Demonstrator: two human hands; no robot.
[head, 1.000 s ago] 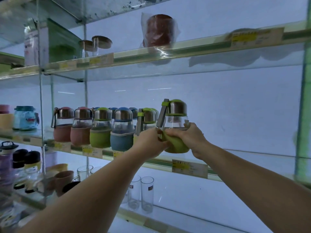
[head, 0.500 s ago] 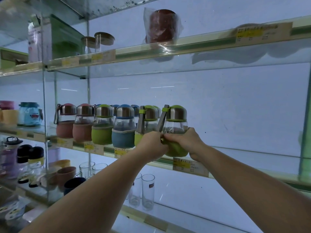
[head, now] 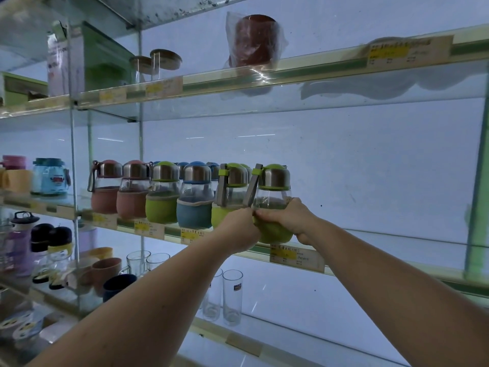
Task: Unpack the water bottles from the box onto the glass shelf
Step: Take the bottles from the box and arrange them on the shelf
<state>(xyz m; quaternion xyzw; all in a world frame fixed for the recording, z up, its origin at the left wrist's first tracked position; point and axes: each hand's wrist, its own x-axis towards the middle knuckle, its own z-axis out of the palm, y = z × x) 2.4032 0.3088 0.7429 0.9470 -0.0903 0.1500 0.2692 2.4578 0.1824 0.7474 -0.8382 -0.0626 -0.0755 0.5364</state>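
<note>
A green-sleeved glass water bottle [head: 272, 186] with a steel cap stands at the right end of a row on the middle glass shelf [head: 397, 263]. My right hand [head: 288, 217] wraps its right side and my left hand [head: 239, 229] grips its left side and green sleeve. Both hands are shut on it. To its left stand another green bottle [head: 232, 186], a blue one [head: 195, 205], a green one [head: 162, 200] and two pink ones [head: 132, 197], with more behind. The box is out of view.
The upper shelf [head: 317, 72] carries a wrapped brown cup [head: 254, 39], lidded jars [head: 156, 64] and a green box [head: 103, 59]. Tall glasses [head: 231, 298], mugs [head: 105, 271] and dark-capped bottles [head: 50, 250] fill the lower shelf. Right of the held bottle the middle shelf is bare.
The held green bottle has come down from a raised position onto the shelf edge beside the other green bottle. Both hands stayed on it, and the view shifted slightly.
</note>
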